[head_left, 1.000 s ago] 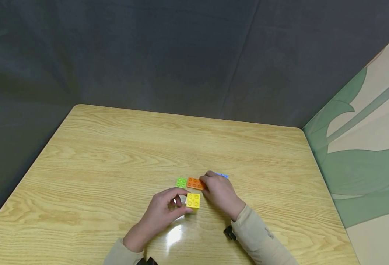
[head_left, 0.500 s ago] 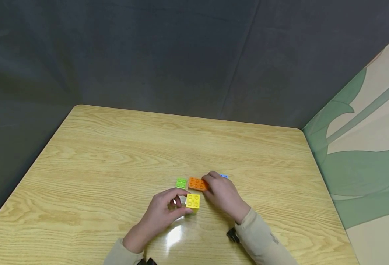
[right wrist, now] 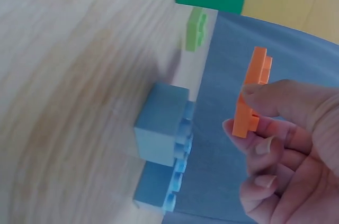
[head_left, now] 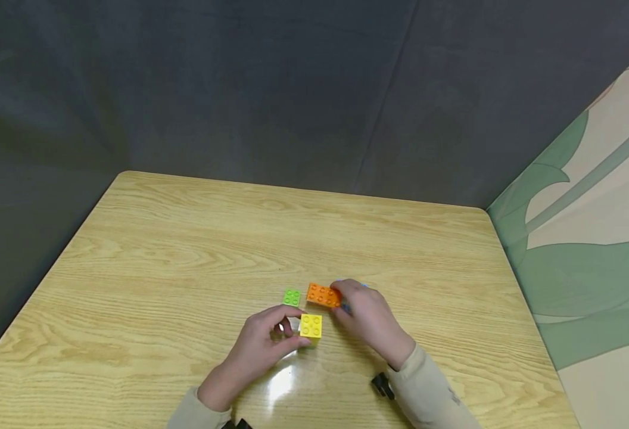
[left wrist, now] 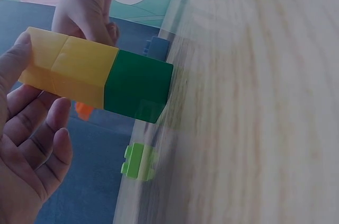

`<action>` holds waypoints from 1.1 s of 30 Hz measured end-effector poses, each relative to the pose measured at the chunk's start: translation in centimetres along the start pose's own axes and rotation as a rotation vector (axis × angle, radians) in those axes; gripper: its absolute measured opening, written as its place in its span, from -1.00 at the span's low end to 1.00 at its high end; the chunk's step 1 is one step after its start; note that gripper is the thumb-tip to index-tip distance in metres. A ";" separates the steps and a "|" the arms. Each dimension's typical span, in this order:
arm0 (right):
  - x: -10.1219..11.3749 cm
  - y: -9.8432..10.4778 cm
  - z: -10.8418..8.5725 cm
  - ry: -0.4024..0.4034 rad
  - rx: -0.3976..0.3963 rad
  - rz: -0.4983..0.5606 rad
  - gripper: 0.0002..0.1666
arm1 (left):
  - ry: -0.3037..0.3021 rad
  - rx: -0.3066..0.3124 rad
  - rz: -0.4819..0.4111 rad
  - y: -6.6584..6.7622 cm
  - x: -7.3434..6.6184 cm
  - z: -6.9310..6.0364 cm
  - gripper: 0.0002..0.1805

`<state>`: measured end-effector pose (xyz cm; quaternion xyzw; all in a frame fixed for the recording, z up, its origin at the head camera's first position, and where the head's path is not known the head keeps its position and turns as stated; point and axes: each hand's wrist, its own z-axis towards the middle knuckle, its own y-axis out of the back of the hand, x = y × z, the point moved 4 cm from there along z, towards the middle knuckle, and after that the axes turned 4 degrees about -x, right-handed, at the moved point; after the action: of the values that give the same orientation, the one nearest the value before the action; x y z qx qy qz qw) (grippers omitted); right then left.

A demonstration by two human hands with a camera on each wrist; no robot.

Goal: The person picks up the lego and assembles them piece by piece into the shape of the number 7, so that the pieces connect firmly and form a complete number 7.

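Note:
My left hand point(head_left: 263, 342) pinches a stack of toy bricks by its top, thumb on one side and fingers on the other. Two yellow bricks point(left wrist: 74, 68) make up its upper part, over a dark green brick point(left wrist: 139, 86) at the table end. A thin orange brick point(right wrist: 250, 94) with studs is held by my right hand point(head_left: 370, 322) between thumb and fingertips, off the tabletop. Below that hand, two blue bricks point(right wrist: 161, 123) sit side by side on the table, mostly hidden in the head view. A small lime green brick point(head_left: 292, 297) lies beyond the stack.
The wooden table point(head_left: 186, 238) ends at a dark cloth point(head_left: 266, 95) behind. A patterned curtain point(head_left: 598, 286) hangs along the right side. A black wrist mount point(head_left: 383, 386) juts from the right sleeve.
My right hand has raised the orange brick off the table and drawn it slightly right, away from the lime brick. The left hand and its stack stay in place.

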<state>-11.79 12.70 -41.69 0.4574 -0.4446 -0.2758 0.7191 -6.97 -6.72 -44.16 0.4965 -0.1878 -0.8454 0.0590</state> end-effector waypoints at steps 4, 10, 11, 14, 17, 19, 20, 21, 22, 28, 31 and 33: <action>0.1 0.9 -0.4 -0.015 -0.024 0.047 -0.55 | -0.004 0.000 0.001 0.0 0.0 0.0 -0.59; 0.2 2.1 -1.0 -0.012 -0.067 0.101 -0.55 | 0.001 0.008 0.022 0.0 0.0 0.0 -0.58; 0.2 2.4 -1.1 -0.012 -0.071 0.110 -0.55 | 0.002 0.009 0.026 0.0 0.0 0.0 -0.58; 0.2 3.0 -1.3 -0.010 -0.084 0.139 -0.56 | -0.001 0.009 0.032 0.0 -0.1 0.0 -0.58; 0.3 3.5 -1.6 0.003 -0.092 0.179 -0.56 | -0.002 0.006 0.030 0.0 -0.1 0.1 -0.57; 0.4 3.9 -1.7 0.017 -0.096 0.200 -0.56 | 0.001 0.005 0.025 0.0 -0.1 0.1 -0.57; 0.4 4.0 -1.8 0.022 -0.097 0.209 -0.56 | 0.005 0.005 0.024 0.0 -0.1 0.1 -0.57; 0.5 4.2 -1.9 0.026 -0.098 0.214 -0.55 | 0.008 0.005 0.022 0.0 -0.1 0.1 -0.57; 0.5 4.3 -2.0 0.032 -0.099 0.217 -0.55 | 0.010 0.005 0.021 -0.1 -0.1 0.0 -0.57; 0.8 5.1 -2.4 0.056 -0.115 0.240 -0.52 | 0.006 0.009 0.002 -0.1 -0.1 0.1 -0.57; 0.9 5.3 -2.6 0.073 -0.120 0.265 -0.51 | -0.002 0.011 -0.007 -0.1 -0.1 0.1 -0.57; 1.1 5.5 -2.7 0.089 -0.124 0.284 -0.51 | -0.004 0.013 -0.008 -0.1 -0.1 0.1 -0.57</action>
<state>-9.00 15.30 -36.83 0.3567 -0.4545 -0.1777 0.7967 -6.97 -6.56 -44.11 0.4958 -0.1917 -0.8454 0.0520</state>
